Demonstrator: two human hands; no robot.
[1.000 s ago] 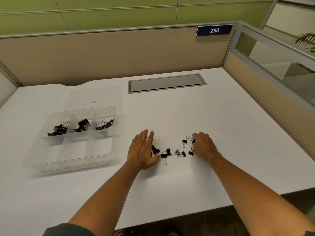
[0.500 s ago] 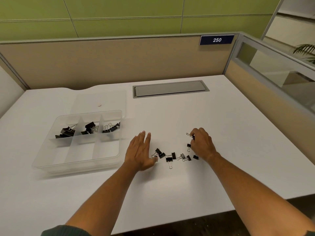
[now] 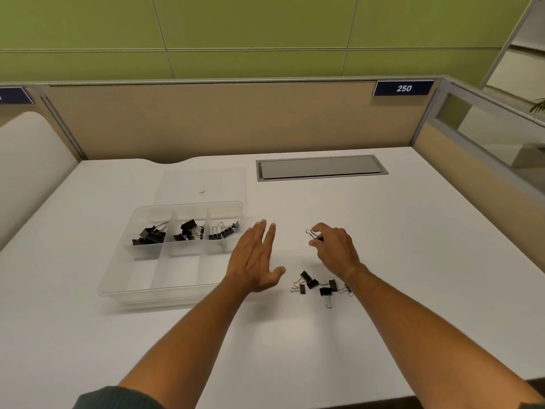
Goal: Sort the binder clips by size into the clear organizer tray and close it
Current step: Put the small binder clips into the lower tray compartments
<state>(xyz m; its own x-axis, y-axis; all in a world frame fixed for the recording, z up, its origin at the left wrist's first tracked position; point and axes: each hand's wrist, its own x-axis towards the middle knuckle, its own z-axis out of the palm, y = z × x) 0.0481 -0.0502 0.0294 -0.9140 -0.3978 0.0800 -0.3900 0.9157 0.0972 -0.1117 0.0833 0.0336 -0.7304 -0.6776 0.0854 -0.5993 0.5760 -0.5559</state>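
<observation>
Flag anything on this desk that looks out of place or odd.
Nothing looks damaged. A cluster of small binder clips lies loose on the desk, outside the organizer tray; the right hand pinches one.

Right hand (image 3: 336,249) pinches a binder clip (image 3: 313,235).

Clear glossy plastic organizer tray (image 3: 118,286) on a smooth matt white desk (image 3: 413,246) (clips (image 3: 317,286) black, wire-handled).

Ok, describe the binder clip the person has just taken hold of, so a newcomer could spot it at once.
Start at the clear organizer tray on the white desk and look right, past the flat left hand, to the right hand. Its fingertips pinch one small black binder clip, wire loop pointing left. Unlike the loose clips lying nearer the person, it is held.
</observation>
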